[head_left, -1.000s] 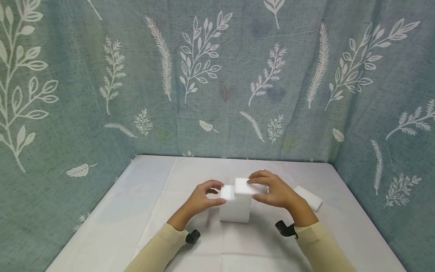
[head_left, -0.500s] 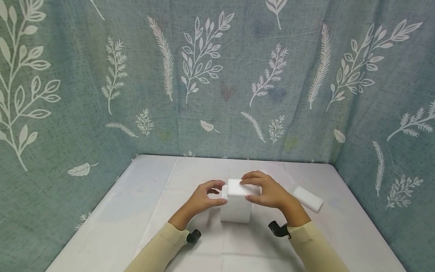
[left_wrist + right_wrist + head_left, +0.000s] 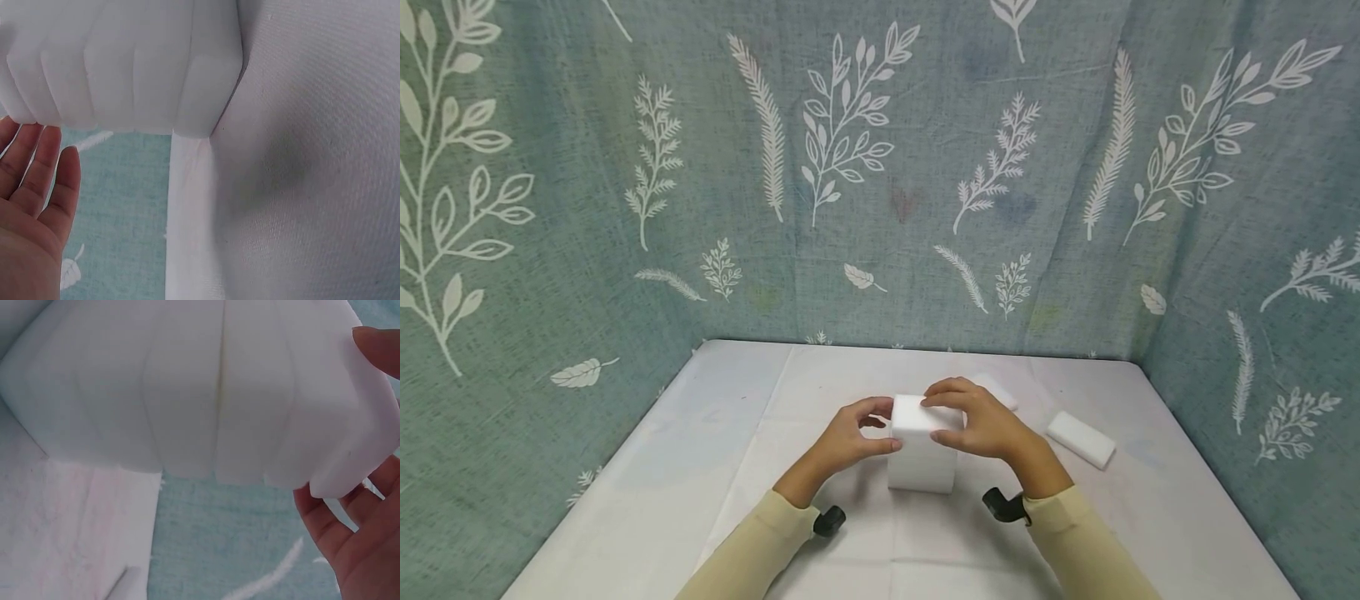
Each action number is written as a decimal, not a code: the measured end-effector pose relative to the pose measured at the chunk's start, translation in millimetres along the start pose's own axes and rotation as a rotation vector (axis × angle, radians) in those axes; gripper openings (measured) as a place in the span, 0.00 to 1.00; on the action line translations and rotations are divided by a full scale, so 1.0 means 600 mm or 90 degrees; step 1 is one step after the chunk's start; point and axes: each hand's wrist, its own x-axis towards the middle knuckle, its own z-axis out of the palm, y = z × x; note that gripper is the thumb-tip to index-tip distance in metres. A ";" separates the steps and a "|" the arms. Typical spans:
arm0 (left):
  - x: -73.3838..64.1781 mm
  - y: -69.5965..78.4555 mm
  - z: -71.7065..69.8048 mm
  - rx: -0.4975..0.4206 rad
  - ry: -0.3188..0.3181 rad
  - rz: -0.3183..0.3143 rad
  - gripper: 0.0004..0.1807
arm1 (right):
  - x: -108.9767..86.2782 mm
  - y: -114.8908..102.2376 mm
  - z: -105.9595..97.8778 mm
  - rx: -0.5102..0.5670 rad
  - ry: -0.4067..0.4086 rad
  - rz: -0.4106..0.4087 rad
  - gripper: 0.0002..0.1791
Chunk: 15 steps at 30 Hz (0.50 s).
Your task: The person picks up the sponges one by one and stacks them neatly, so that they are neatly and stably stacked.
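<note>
1. Standing upright mid-cloth: white stack [image 3: 921,471].
2. L hand [image 3: 847,433] holds stack's upper L end, thumb near side, fingers far side.
3. R hand [image 3: 983,421] grips top block [image 3: 910,408], which sits on stack.
4. Side block [image 3: 1081,439] flat, R of stack; far block [image 3: 997,392] partly hidden behind R hand.
5. White cloth [image 3: 760,467], lightly creased.
6. Teal curtain [image 3: 857,317] w/ white leaf prints, back + both sides.

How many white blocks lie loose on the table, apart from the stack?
2: the nearer block lies to the right of the right hand; the farther block is partly hidden behind that hand. Others may be hidden.
</note>
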 end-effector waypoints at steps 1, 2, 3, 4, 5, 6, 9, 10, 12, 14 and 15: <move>0.000 0.000 0.000 -0.002 -0.001 -0.001 0.33 | 0.001 0.000 0.001 0.000 0.000 -0.002 0.22; 0.000 0.000 0.000 -0.001 -0.001 -0.003 0.33 | 0.001 -0.001 0.002 0.001 0.001 -0.003 0.22; 0.000 0.000 0.001 -0.002 0.000 -0.005 0.33 | 0.002 -0.001 0.003 0.002 0.003 -0.005 0.22; 0.000 0.002 0.001 -0.002 0.000 -0.007 0.33 | 0.002 -0.001 0.004 0.001 0.004 -0.007 0.22; 0.000 0.004 0.001 -0.001 0.000 -0.009 0.33 | 0.003 -0.002 0.005 0.001 0.005 -0.008 0.22; -0.001 0.011 0.001 -0.003 -0.001 -0.009 0.33 | 0.003 -0.003 0.005 0.002 0.006 -0.009 0.22; -0.005 0.034 -0.001 -0.006 -0.005 -0.008 0.32 | 0.004 -0.003 0.006 -0.001 0.007 -0.009 0.22; -0.007 0.041 -0.002 -0.005 -0.007 -0.007 0.31 | 0.004 -0.003 0.006 -0.002 0.006 -0.008 0.21; -0.009 0.054 -0.003 -0.007 -0.008 -0.003 0.30 | 0.004 -0.003 0.007 -0.004 0.004 -0.006 0.21; -0.010 0.057 -0.004 -0.003 -0.008 -0.003 0.30 | 0.004 -0.003 0.007 -0.005 0.003 -0.003 0.21; -0.011 0.058 -0.004 -0.002 -0.007 -0.003 0.30 | 0.004 -0.003 0.007 -0.006 0.003 -0.001 0.21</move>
